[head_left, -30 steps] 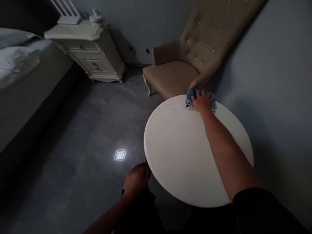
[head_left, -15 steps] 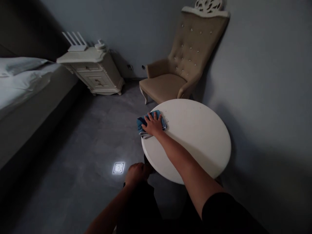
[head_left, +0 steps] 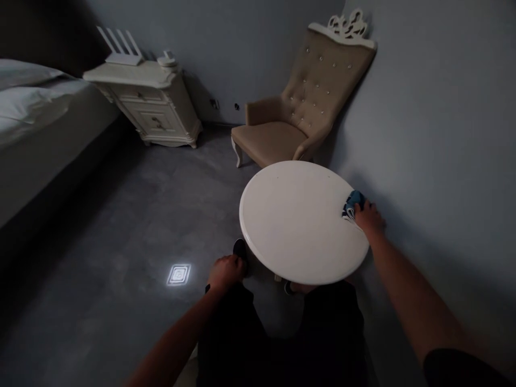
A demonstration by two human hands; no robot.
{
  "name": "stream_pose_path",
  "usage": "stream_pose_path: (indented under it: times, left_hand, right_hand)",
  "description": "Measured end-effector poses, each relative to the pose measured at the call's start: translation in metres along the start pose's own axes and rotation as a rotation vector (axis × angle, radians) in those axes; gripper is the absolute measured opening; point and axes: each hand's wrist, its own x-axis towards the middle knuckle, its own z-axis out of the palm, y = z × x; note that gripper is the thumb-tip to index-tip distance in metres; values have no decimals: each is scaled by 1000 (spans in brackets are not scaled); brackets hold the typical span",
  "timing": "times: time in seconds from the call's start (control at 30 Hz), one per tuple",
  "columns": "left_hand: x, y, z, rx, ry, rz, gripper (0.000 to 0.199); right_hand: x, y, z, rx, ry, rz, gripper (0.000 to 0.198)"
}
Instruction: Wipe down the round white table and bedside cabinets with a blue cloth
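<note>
My right hand point(head_left: 370, 216) is closed on a folded blue cloth point(head_left: 355, 203) with white-striped edges. The cloth lies at the right rim of a round white table point(head_left: 298, 226), and the fingers bend over its outer side near the wall. Down at the left, my left hand point(head_left: 226, 272) rests on my knee in dark trousers. It holds nothing, its fingers draped over the knee and their tips partly hidden.
Behind the table stands a tan tufted armchair point(head_left: 278, 138). A white nightstand point(head_left: 151, 105) carries a router point(head_left: 124, 56) and a small round white object point(head_left: 167, 61). The bed point(head_left: 52, 126) is at left, the wall point(head_left: 443, 134) close at right. A lit square point(head_left: 179, 274) shows on the floor.
My right hand and the cloth have moved from the table's left rim across to its right rim. My left hand stays on the knee. The view has shifted slightly.
</note>
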Motion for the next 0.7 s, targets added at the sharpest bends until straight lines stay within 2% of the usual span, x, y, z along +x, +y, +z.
stream_pose_path:
  times: [0.03,0.1,0.17,0.23,0.3,0.37,0.47,0.53,0.6,0.7]
  left_hand:
    - [1,-3,2,-4,2,-11,48]
    - [4,-7,5,-12,7,-33,49]
    - [6,-9,7,-21,7,-47,48]
    - [7,-8,7,-33,8,-53,47]
    - [7,-6,6,-34,6,-63,47]
    - [7,-3,5,-20,2,-82,47]
    - [6,5,2,8,-22,-104,45]
    - [6,10,0,18,-40,-99,45]
    - [5,16,-1,22,-47,-88,45]
    - [4,23,1,18,-45,-80,47]
  right_hand:
    - [-1,-5,2,-4,-4,30,75]
    - [-6,-33,5,-31,-12,51,77]
    - [-16,-82,8,-48,-25,-19,77]
    - [-35,-142,10,-30,-64,-155,76]
    - [-68,-205,12,22,-111,-315,75]
    - [-113,-264,14,112,-125,-471,74]
    - [-189,-325,19,194,-136,-659,71]
    - [-227,-342,20,244,-142,-758,68]
    - [-244,-336,18,272,-147,-827,67]
    - [-226,-293,13,251,-149,-852,73]
